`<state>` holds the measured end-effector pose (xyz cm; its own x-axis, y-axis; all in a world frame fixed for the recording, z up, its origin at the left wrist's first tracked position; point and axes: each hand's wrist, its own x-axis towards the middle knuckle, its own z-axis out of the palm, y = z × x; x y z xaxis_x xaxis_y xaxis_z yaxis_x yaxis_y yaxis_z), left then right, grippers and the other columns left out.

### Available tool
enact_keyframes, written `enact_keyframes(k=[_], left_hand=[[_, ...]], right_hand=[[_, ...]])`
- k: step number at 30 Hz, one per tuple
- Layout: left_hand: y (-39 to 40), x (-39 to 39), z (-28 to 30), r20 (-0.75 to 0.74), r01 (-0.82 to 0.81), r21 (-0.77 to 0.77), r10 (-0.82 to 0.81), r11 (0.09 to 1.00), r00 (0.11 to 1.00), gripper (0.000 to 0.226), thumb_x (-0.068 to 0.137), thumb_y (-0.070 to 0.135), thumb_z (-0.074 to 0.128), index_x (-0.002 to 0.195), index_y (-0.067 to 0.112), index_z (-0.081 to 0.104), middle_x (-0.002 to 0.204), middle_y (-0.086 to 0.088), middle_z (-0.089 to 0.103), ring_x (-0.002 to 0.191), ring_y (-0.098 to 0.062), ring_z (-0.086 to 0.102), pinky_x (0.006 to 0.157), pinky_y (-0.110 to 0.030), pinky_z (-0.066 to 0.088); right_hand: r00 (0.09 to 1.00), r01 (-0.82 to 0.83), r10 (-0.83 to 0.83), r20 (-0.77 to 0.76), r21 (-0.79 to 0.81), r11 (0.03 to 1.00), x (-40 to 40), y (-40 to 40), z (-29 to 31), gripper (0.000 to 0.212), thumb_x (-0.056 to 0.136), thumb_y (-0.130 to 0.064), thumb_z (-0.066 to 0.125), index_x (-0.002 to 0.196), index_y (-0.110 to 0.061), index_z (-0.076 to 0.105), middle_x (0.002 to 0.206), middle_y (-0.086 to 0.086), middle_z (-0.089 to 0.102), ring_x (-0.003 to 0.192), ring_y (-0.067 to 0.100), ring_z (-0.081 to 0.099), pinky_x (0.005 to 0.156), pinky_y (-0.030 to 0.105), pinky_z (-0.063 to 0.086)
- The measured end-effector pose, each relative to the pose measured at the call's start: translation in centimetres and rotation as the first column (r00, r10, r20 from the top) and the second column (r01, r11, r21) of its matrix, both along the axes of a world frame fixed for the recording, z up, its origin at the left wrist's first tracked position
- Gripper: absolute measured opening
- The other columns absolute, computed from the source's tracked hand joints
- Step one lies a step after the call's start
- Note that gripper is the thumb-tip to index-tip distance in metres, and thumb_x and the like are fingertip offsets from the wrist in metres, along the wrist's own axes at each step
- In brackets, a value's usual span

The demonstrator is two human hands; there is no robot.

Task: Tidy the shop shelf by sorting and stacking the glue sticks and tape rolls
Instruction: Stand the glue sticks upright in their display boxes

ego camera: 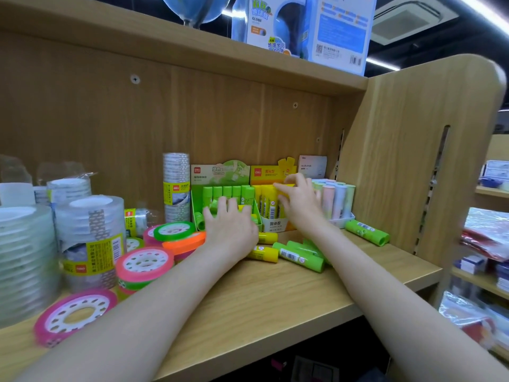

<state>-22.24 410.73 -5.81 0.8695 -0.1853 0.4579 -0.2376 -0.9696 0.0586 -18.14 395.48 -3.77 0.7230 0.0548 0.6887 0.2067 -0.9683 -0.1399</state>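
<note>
Fingers of the left hand (230, 226) spread over green glue sticks (228, 193); right hand (298, 201) pinches a yellow glue stick (283, 188).

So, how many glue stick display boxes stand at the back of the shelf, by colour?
Green cardboard display box: 1
Yellow cardboard display box: 1
White display box of pastel glue sticks: 1
Total: 3

Both bare forearms enter from the bottom of the frame and converge toward centre. Left hand (230, 226) sits at centre frame, back up, fingers spread and bent downward at the tips. Right hand (298, 201), slightly higher and right of centre, is raised at the wrist, fingers curled forward, index finger extended leftward.
</note>
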Motion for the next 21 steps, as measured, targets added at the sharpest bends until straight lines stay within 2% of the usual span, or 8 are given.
enact_keyframes(k=[3,4,6,8,10,12,16,21], left_hand=[[0.0,0.0,0.0,0.009,0.007,-0.008,-0.007,1.000,1.000,0.038,0.097,0.030,0.031,0.131,0.017,0.043,0.144,-0.010,0.031,0.137,-0.027,0.017,0.107,-0.050,0.020],[0.0,0.0,0.1,0.011,0.006,-0.013,-0.005,1.000,1.000,0.038,0.097,0.030,0.032,0.131,0.017,0.043,0.144,-0.010,0.032,0.137,-0.027,0.017,0.107,-0.049,0.020],[0.0,0.1,0.1,0.009,0.002,-0.016,-0.002,1.000,1.000,0.038,0.097,0.029,0.032,0.131,0.017,0.043,0.144,-0.011,0.031,0.137,-0.027,0.017,0.107,-0.050,0.020],[0.0,0.0,0.2,0.005,0.001,-0.012,-0.001,1.000,1.000,0.038,0.097,0.029,0.031,0.131,0.017,0.043,0.144,-0.011,0.031,0.137,-0.028,0.017,0.107,-0.050,0.019],[0.0,0.0,0.1,-0.001,0.006,-0.013,-0.006,1.000,1.000,0.038,0.097,0.029,0.031,0.131,0.017,0.043,0.144,-0.010,0.031,0.137,-0.028,0.017,0.107,-0.050,0.019],[0.1,0.0,0.1,-0.003,0.008,-0.017,-0.008,1.000,1.000,0.038,0.096,0.029,0.032,0.131,0.016,0.043,0.143,-0.011,0.031,0.137,-0.028,0.017,0.107,-0.051,0.019],[0.0,0.1,0.1,-0.008,0.005,-0.016,-0.005,1.000,1.000,0.037,0.096,0.029,0.032,0.130,0.016,0.044,0.143,-0.012,0.031,0.136,-0.028,0.017,0.108,-0.051,0.019],[0.0,0.2,0.1,-0.017,0.009,-0.018,-0.009,1.000,1.000,0.038,0.097,0.029,0.032,0.130,0.016,0.043,0.143,-0.012,0.030,0.136,-0.028,0.016,0.109,-0.052,0.018]], right_hand=[[0.967,-0.227,0.179,0.182,0.294,0.928,-3.3,-0.5,1.6,0.034,0.092,-0.029,0.054,0.125,-0.018,0.054,0.119,0.005,0.052,0.113,0.020,0.044,0.094,0.040,0.040],[0.943,-0.328,0.292,0.158,0.312,0.892,-4.9,-0.6,1.8,0.028,0.089,-0.031,0.059,0.113,-0.016,0.059,0.110,0.003,0.056,0.105,0.018,0.048,0.090,0.039,0.043],[0.897,-0.393,0.422,-0.131,0.201,0.897,-8.1,-0.5,1.2,0.022,0.081,-0.038,0.067,0.094,-0.023,0.060,0.102,-0.002,0.056,0.099,0.014,0.049,0.088,0.034,0.043],[0.868,-0.342,0.300,-0.397,-0.036,0.939,-9.8,-1.0,-0.6,0.022,0.079,-0.042,0.067,0.095,-0.031,0.056,0.109,-0.007,0.049,0.107,0.011,0.041,0.097,0.034,0.034],[0.891,-0.300,0.230,-0.391,-0.127,0.945,-9.8,-2.3,-1.9,0.021,0.084,-0.036,0.063,0.102,-0.033,0.054,0.115,-0.010,0.047,0.113,0.011,0.040,0.105,0.040,0.029],[0.910,-0.294,0.254,-0.327,-0.076,0.953,-9.1,-3.7,-2.4,0.020,0.087,-0.027,0.061,0.105,-0.029,0.054,0.117,-0.011,0.049,0.115,0.011,0.044,0.104,0.038,0.033],[0.914,-0.310,0.290,-0.284,-0.026,0.950,-6.8,-6.2,-2.8,0.020,0.086,-0.014,0.062,0.106,-0.017,0.059,0.117,-0.004,0.057,0.114,0.014,0.051,0.094,0.021,0.035],[0.898,-0.311,0.280,-0.339,-0.038,0.950,-4.4,-6.8,-2.5,0.012,0.087,-0.009,0.060,0.096,-0.013,0.068,0.118,0.003,0.055,0.115,0.016,0.050,0.088,0.013,0.029]])
